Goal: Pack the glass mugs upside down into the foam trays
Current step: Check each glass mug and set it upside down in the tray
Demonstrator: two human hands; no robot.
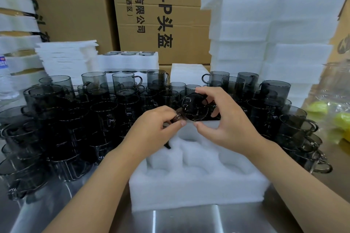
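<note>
Two hands (151,132) (229,128), one held mug (195,108), one front tray (198,187).

Glossy smoked-glass mugs (106,115); matt, soft white foam tray (197,185); brushed, shiny metal counter (189,221); matt brown cardboard boxes (75,9) far behind.

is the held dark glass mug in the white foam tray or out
Out. The dark smoked glass mug sits in no pocket of the white foam tray; left hand pinches its handle, right hand grips its body.
</note>
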